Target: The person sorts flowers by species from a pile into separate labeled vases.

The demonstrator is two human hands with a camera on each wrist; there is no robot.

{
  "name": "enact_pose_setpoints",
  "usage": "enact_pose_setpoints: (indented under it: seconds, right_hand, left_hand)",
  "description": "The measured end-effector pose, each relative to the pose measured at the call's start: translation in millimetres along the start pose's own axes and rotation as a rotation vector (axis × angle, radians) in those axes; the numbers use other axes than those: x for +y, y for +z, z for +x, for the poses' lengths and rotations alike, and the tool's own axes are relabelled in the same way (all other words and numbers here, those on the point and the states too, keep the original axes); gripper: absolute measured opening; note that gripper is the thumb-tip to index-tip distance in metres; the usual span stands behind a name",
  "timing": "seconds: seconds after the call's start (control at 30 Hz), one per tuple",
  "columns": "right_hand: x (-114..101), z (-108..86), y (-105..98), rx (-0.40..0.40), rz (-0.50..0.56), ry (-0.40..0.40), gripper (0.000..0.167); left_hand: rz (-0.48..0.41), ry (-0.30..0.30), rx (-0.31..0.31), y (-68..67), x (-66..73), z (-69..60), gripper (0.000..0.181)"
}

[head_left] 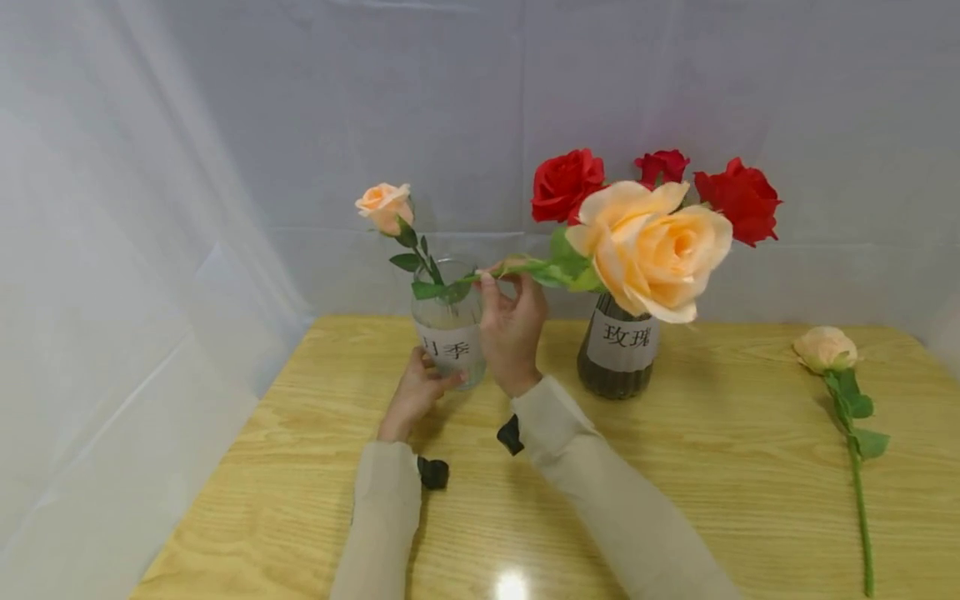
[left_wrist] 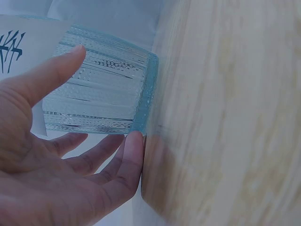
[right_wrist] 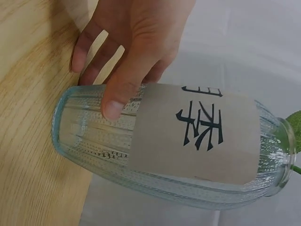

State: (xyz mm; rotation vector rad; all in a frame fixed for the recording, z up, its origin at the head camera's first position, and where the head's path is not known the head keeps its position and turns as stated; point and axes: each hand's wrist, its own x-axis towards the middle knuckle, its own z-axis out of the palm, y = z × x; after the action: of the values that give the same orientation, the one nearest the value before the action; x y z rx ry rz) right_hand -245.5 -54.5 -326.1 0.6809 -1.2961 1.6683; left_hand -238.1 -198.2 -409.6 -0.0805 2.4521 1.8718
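A clear ribbed glass vase (head_left: pixel 447 321) with a white label stands at the table's back left. My left hand (head_left: pixel 420 387) holds it low down; the thumb lies across the glass and the fingers are on the other side, as the left wrist view shows. A small peach rose (head_left: pixel 386 208) leans out of its mouth to the left. My right hand (head_left: pixel 513 329) pinches the green stem of a large peach rose (head_left: pixel 660 246) beside the vase's rim. That stem lies nearly level, its bloom pointing right; where its lower end sits I cannot tell.
A darker labelled vase (head_left: pixel 618 354) with several red roses (head_left: pixel 567 185) stands to the right, partly behind the large peach bloom. Another peach rose (head_left: pixel 825 350) lies on the wooden table (head_left: pixel 712 450) at the far right. A white cloth (head_left: pixel 420 125) hangs behind.
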Motion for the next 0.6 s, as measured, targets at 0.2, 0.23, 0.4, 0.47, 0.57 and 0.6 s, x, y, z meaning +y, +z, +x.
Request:
enact_pose_setpoints:
  seconds: [0.2, 0.23, 0.4, 0.47, 0.57, 0.6]
  right_hand:
    - [7.7, 5.7, 0.2, -0.052, -0.047, -0.010, 0.008]
    - [8.2, 6.7, 0.0, -0.061, -0.055, -0.007, 0.007]
    - [9.0, 11.5, -1.7, -0.110, -0.100, 0.051, 0.005]
    - [9.1, 13.9, -2.3, -0.141, -0.127, 0.085, 0.004]
    - [10.3, 18.2, -2.9, -0.185, -0.172, 0.121, 0.002]
    - [10.9, 19.9, -3.1, -0.201, -0.185, 0.130, 0.002]
  left_hand:
    - [-0.002, 0.011, 0.011, 1.1, 0.8, 0.1, 0.076]
    - [-0.006, 0.012, 0.010, 1.1, 0.9, 0.1, 0.076]
    - [-0.019, 0.004, 0.001, 0.7, -0.3, 0.7, 0.075]
    - [-0.018, 0.003, 0.001, 0.7, -1.1, 1.3, 0.074]
    - [-0.020, 0.001, 0.006, 1.0, -1.2, 1.2, 0.073]
    - [-0.017, 0.001, 0.007, 1.0, -1.0, 0.9, 0.073]
